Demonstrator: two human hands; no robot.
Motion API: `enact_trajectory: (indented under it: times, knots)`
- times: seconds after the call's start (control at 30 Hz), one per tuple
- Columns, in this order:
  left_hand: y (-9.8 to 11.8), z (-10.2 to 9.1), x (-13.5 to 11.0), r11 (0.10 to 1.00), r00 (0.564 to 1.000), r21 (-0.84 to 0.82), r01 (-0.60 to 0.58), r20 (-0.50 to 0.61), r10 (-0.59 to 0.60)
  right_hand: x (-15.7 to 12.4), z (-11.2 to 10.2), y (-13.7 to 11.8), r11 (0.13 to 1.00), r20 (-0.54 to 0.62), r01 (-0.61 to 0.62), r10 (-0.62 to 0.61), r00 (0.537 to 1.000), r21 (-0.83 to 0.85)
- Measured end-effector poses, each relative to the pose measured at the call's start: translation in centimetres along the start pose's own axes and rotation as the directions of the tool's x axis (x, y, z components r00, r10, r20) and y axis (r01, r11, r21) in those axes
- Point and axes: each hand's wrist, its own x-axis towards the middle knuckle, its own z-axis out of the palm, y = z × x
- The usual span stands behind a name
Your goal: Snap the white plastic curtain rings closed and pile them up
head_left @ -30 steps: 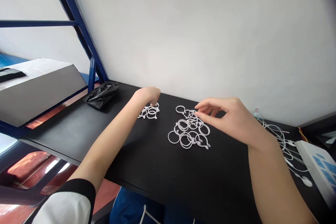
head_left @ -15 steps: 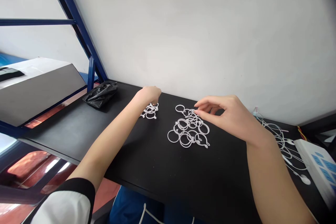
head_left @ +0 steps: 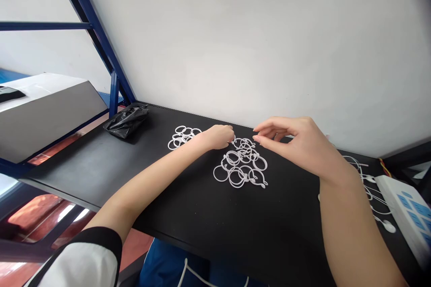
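Note:
On the black tabletop lies a larger pile of white curtain rings (head_left: 237,177), each with a small eyelet. My left hand (head_left: 220,136) is at the far left edge of this pile, fingers curled down on a white ring (head_left: 233,140) that is mostly hidden behind them. A smaller group of the same rings (head_left: 182,131) lies to the left, partly covered by my left forearm. My right hand (head_left: 286,136) hovers at the pile's upper right, thumb and fingers slightly apart, with nothing visible between them.
A crumpled black plastic bag (head_left: 126,121) lies at the table's far left, near a blue metal frame (head_left: 97,31). White earphone cables (head_left: 365,179) and a white power strip (head_left: 404,206) with blue sockets are at the right. A pale wall (head_left: 235,45) rises behind the table.
My left hand has moved right, from the smaller group of rings to the edge of the larger pile, uncovering most of the smaller group. My right hand has stayed nearly in place.

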Motion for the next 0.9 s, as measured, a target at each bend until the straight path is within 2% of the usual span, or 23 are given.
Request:
enact_trajectory:
  times: [0.27,0.47,0.57,0.67,0.8,0.83,0.9]
  knots:
    - [0.9,0.4,0.1,0.998,0.997,0.040,-0.039,-0.072,0.042,-0.2,-0.2,0.1,1.000,-0.018,0.016,-0.016,1.000,-0.013]
    - [0.1,1.7,0.6,0.998,1.000,0.061,-0.006,-0.018,0.007,-0.3,-0.4,0.0,1.000,-0.025,0.016,-0.017,1.000,-0.018]
    - [-0.4,1.7,0.9,0.998,1.000,0.066,0.002,-0.018,-0.001,-0.3,-0.5,0.0,1.000,-0.019,0.021,-0.021,1.000,-0.007]
    - [-0.2,-0.1,0.1,0.997,0.997,0.073,0.011,-0.078,-0.005,-0.2,-0.5,0.1,1.000,-0.021,0.017,-0.017,1.000,0.002]
    - [2.1,-5.1,-4.3,0.997,0.971,0.080,0.013,-0.238,0.006,-0.3,-0.7,0.1,1.000,-0.047,0.010,-0.010,0.999,0.002]
    - [2.8,-6.3,-5.7,0.997,0.953,0.072,-0.018,-0.300,0.038,-0.3,-0.8,0.1,1.000,-0.060,0.019,-0.018,0.998,0.006]
    - [4.1,-8.1,-8.2,0.989,0.865,0.045,-0.139,-0.481,0.144,-0.5,-1.0,-0.1,0.998,-0.091,0.057,-0.056,0.994,0.017]
